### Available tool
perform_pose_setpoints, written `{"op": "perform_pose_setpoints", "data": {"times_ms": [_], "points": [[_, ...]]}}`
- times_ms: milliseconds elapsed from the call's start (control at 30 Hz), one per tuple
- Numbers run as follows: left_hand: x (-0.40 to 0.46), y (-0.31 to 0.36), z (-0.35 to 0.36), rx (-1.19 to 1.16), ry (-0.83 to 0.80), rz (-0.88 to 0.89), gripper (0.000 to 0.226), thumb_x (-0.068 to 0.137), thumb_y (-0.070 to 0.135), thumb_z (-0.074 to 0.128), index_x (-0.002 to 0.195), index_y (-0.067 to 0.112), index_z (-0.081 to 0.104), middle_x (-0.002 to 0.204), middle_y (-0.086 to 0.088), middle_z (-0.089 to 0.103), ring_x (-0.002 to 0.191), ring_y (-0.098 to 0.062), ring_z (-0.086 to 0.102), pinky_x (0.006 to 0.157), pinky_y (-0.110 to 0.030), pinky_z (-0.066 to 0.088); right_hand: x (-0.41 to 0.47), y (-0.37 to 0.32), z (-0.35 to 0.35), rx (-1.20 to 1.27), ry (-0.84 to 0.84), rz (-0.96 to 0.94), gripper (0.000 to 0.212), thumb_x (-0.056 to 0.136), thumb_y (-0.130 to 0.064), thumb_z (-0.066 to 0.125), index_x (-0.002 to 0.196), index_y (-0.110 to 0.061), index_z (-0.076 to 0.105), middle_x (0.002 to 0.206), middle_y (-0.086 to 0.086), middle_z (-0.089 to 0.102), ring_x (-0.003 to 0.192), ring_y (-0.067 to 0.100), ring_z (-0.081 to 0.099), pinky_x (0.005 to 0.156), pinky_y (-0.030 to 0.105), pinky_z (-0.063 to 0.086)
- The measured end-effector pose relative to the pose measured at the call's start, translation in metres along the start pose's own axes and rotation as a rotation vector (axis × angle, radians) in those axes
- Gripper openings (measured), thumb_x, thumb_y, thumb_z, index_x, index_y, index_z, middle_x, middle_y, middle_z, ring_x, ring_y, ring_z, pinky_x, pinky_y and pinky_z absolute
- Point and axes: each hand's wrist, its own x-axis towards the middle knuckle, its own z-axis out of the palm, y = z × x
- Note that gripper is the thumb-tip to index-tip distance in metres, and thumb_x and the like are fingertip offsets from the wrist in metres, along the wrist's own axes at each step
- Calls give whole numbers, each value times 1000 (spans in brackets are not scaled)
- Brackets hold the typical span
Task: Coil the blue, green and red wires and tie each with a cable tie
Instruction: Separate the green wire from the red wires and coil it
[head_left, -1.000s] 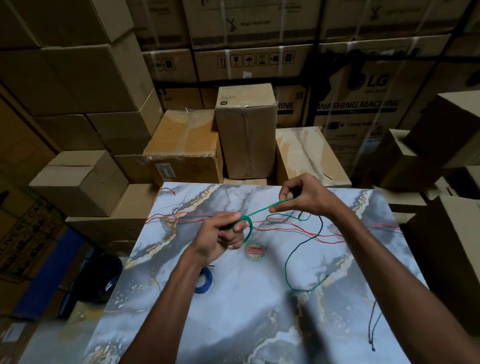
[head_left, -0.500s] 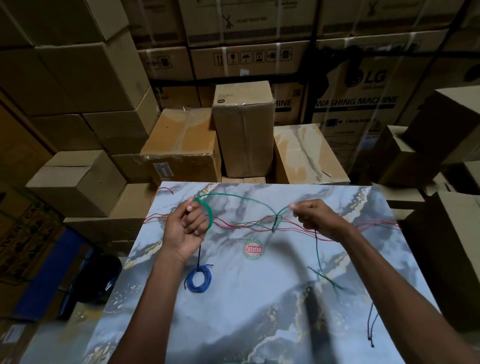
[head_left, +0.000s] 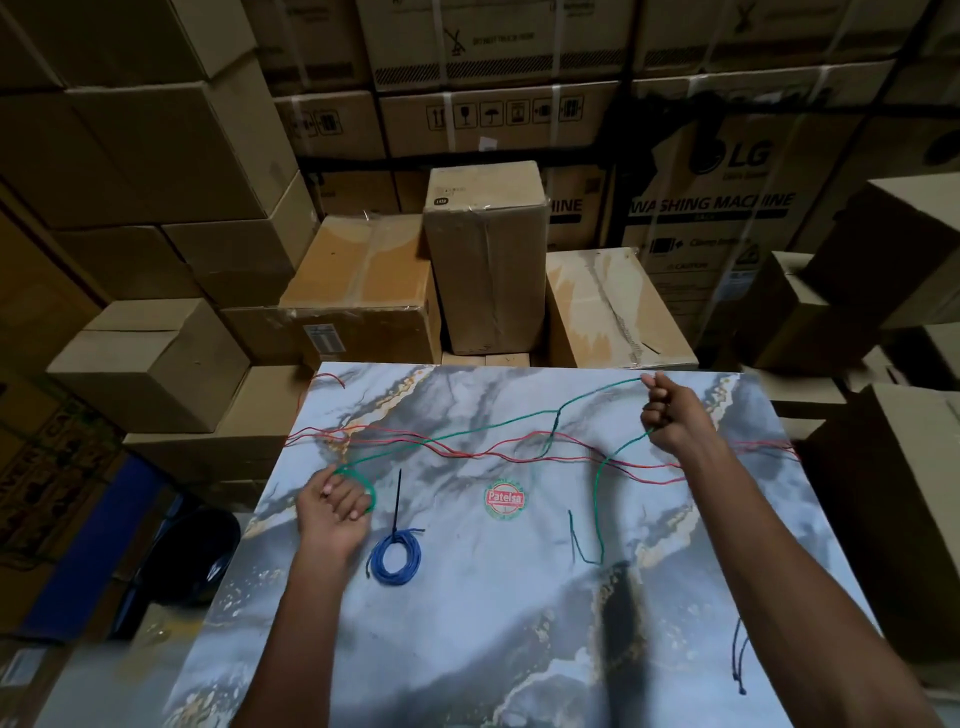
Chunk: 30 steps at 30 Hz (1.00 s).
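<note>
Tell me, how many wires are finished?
One. The blue wire lies coiled with a black tie on it. The green wire is half done: the left hand holds its loops, the right hand pulls the rest. The red wire lies loose.

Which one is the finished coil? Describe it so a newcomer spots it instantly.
Start at the marble-patterned tabletop and find the round red-and-green sticker near its middle. Just left of and below the sticker lies the blue wire coil, close to the left hand. It alone is fully wound and tied, a black cable tie sticking up from it.
</note>
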Motion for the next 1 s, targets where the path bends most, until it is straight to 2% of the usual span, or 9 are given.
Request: {"op": "perform_pose_setpoints", "data": {"times_ms": [200, 333, 400, 467, 567, 633, 733, 833, 1000], "points": [[7, 35, -43, -128, 320, 107, 52, 87, 9, 33, 36, 20, 28, 35, 3, 18, 29, -11, 16, 39, -22, 9, 28, -24, -54, 189, 143, -125, 23, 95, -3, 40, 80, -19, 47, 38, -10, 40, 28, 3, 30, 33, 13, 23], [12, 18, -27, -14, 323, 119, 49, 98, 13, 28, 51, 24, 32, 36, 7, 22, 27, -7, 16, 33, -21, 10, 20, -9, -39, 76, 46, -111, 17, 72, -4, 43, 70, -20, 39, 42, -8, 38, 32, 4, 32, 36, 13, 21], [14, 1, -11, 33, 253, 97, 40, 99, 17, 32, 60, 25, 30, 37, 8, 25, 27, -6, 17, 31, -22, 13, 13, 14, -20, -229, 36, -24, 19, 80, -2, 48, 67, -14, 53, 53, -1, 54, 42, 9, 47, 43, 17, 32], [14, -12, 3, 79, 185, 77, 37, 100, 19, 34, 63, 24, 30, 39, 9, 26, 27, -5, 18, 31, -21, 14, 11, 37, -14, -759, 173, -66, 20, 98, -9, 50, 85, -9, 65, 86, 13, 70, 70, 24, 64, 54, 23, 42], [11, -25, 20, 173, 103, 65, 37, 101, 20, 37, 65, 22, 32, 41, 9, 24, 28, -5, 17, 31, -20, 14, 4, 63, -15, -1369, 387, -178, 44, 105, -31, 44, 132, 2, 53, 132, 29, 56, 118, 45, 56, 87, 41, 49], [4, -33, 34, 267, 57, 42, 38, 103, 23, 39, 65, 20, 33, 42, 8, 22, 30, -6, 16, 31, -20, 14, -8, 81, 6, -1418, 441, -444, 53, 105, -37, 45, 147, -5, 41, 141, 29, 45, 127, 47, 45, 103, 51, 40], [-11, -39, 65, 455, -38, 23, 42, 103, 26, 45, 63, 19, 35, 44, 6, 20, 33, -6, 15, 35, -23, 13, -41, 103, 55, -1234, 61, -909, 42, 100, -28, 44, 138, -12, 55, 130, 17, 56, 122, 36, 49, 105, 40, 36], [-30, -37, 106, 662, -214, 44, 43, 101, 29, 48, 62, 18, 37, 45, 5, 19, 36, -8, 14, 42, -27, 8, -81, 113, 91, -1190, -358, -1106, 32, 105, -31, 42, 121, -19, 67, 120, 0, 65, 116, 19, 55, 102, 30, 39], [-53, -26, 152, 700, -426, 8, 41, 102, 36, 46, 66, 15, 41, 47, 5, 19, 38, -6, 15, 40, -22, 17, -104, 104, 120, -1256, -383, -1125, 52, 109, -44, 34, 85, -19, 72, 86, -9, 72, 85, 7, 59, 82, 39, 45]]}}
